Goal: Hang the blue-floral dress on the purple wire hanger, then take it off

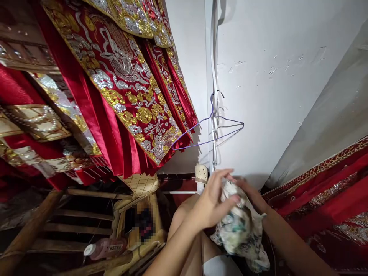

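My left hand (211, 201) pinches the top of a bunched white cloth with a green and dark print (240, 230). My right hand (253, 195) grips the same cloth from the right side, partly hidden behind it. The cloth hangs down in front of my bare legs (186, 218). A purple wire hanger (211, 128) hangs on the white wall (273, 76) just above my hands.
Red robes with gold and silver embroidery (120, 84) hang at the upper left. More red embroidered fabric (330, 195) lies at the right. A wooden rack (86, 214) stands at the lower left, with a pink bottle (106, 247) on it. A white sandal (201, 174) shows near the wall.
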`<state>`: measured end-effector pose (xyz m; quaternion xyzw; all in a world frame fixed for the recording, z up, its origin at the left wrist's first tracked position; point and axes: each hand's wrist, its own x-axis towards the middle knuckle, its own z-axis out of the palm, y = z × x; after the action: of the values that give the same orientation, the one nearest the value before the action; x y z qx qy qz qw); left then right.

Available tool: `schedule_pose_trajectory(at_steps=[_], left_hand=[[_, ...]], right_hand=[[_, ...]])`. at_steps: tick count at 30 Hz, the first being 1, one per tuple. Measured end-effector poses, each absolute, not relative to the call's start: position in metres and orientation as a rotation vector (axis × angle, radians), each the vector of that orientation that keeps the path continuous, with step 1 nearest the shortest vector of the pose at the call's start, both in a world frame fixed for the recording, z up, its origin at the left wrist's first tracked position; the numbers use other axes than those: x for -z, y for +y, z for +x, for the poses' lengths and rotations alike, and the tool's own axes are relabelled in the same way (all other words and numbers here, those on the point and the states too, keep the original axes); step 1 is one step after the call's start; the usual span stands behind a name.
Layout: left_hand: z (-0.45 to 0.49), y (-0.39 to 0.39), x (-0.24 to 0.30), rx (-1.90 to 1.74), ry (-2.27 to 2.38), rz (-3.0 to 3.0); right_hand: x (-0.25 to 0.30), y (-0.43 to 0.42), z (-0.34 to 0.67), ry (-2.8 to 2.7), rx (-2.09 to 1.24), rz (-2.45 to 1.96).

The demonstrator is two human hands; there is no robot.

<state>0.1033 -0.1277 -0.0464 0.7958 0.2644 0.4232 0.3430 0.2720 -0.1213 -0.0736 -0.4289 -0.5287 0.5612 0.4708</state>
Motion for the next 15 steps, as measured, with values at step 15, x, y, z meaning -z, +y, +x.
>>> schedule_pose_trajectory(at_steps=[15], left_hand=[[0.005,-0.091,0.06,-0.175,1.307,2.487]], right_hand=[[0.029,0.003,0.319,-1.771,-0.625,-1.237]])
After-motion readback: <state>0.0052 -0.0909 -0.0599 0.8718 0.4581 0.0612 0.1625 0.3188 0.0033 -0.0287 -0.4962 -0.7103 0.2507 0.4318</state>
